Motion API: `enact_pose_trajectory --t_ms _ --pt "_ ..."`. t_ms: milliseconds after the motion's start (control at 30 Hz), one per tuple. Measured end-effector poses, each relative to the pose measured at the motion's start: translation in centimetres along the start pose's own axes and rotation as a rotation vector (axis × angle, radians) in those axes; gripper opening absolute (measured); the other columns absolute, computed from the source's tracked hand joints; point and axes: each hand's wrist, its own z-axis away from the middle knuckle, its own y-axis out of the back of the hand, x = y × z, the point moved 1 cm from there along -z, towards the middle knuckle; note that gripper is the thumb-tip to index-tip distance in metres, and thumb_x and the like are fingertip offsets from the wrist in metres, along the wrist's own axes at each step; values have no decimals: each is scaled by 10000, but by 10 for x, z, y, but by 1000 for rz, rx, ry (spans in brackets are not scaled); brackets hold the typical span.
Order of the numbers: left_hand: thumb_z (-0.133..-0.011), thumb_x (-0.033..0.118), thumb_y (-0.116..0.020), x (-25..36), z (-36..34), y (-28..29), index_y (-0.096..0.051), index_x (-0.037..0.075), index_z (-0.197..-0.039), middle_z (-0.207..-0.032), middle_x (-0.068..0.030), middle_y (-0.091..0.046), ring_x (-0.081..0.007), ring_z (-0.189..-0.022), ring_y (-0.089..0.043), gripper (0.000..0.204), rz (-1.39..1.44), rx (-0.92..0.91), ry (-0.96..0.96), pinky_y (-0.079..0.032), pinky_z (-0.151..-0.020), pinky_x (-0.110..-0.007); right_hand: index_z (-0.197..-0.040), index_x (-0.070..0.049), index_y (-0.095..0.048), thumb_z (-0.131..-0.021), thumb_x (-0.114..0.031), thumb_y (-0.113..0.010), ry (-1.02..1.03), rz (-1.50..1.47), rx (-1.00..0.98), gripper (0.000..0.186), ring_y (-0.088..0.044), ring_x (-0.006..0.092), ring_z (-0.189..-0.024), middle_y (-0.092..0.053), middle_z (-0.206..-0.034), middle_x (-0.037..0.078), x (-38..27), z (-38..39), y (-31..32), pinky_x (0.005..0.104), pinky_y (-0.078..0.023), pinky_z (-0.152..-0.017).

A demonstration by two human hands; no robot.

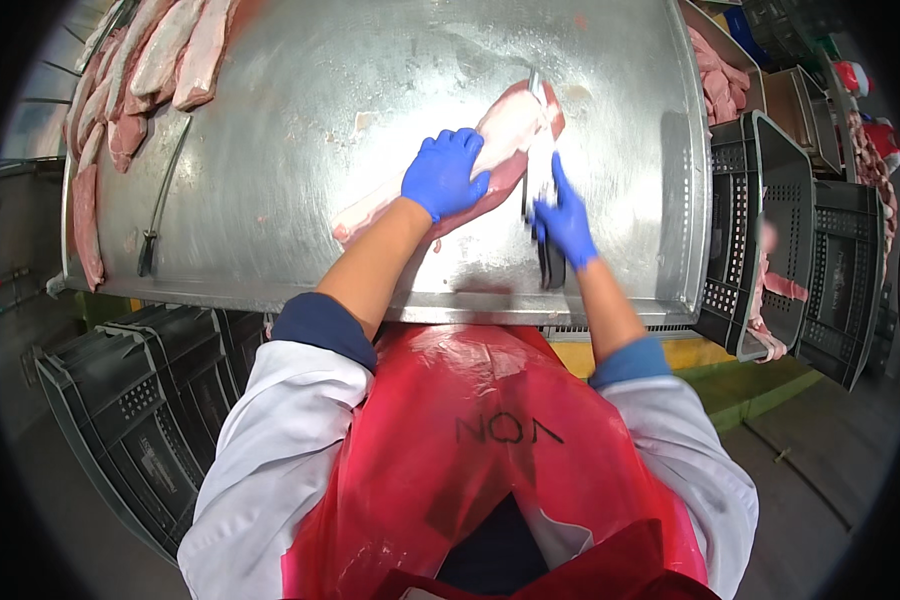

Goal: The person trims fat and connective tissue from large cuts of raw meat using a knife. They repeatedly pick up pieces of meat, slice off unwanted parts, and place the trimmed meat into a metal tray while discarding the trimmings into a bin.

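Observation:
A long pork loin (pixel 505 135), pale with fat on top and red along its side, lies slantwise on the steel table (pixel 290 230). My left hand (pixel 445 175), in a blue glove, presses on its middle, with the fingers bent over the far side and the thumb toward the right. In my blue-gloved right hand (pixel 567 222) is a knife (pixel 550 262), its black handle sticking out toward me. The blade points away and lies across or against the loin's far right end; glare and motion blur hide the exact contact. That end shows darker red meat.
Several pork pieces (pixel 170 50) lie along the table's left side, beside a thin sharpening steel (pixel 170 190). To the right stand a bin of meat (pixel 720 80) and black crates (pixel 840 290), with trimmings over one rim. More black crates (pixel 145 400) stand below the table's left front edge.

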Motion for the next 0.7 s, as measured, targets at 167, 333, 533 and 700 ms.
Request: enact_pose_trajectory --t_ms 167,333,533,700 --pt "-812 368 -645 -3 -1 -2 -556 42 -1209 -1179 -174 -565 -354 -1074 -558 521 23 -6 87 -452 -911 -482 -1623 -194 -227 -902 62 -522 -141 -68 -156 820 -525 78 -567 -634 -865 43 20 137 47 244 -469 -504" --pt "-786 363 -695 61 -51 7 -566 39 -1134 -1121 -184 -553 -365 -1053 -545 493 -9 5 23 -449 -898 -485 -1629 -147 -186 -895 126 -467 -30 -220 91 832 -496 72 -561 -579 -901 27 42 130 123 223 -464 -516" --pt "-802 295 -696 95 -127 -12 -697 3 -947 -976 -223 -712 -379 -949 -690 326 -25 -134 256 -563 -813 -436 -1633 -167 -158 -934 85 -531 171 -385 180 831 -504 68 -578 -518 -872 3 31 39 122 217 -459 -507" --pt "-808 267 -666 85 -131 2 -733 -9 -896 -936 -261 -713 -396 -894 -703 297 -11 -136 466 -564 -802 -436 -1631 -237 -177 -949 -3 -541 115 -246 66 807 -550 80 -575 -597 -786 23 24 -2 96 235 -484 -506"
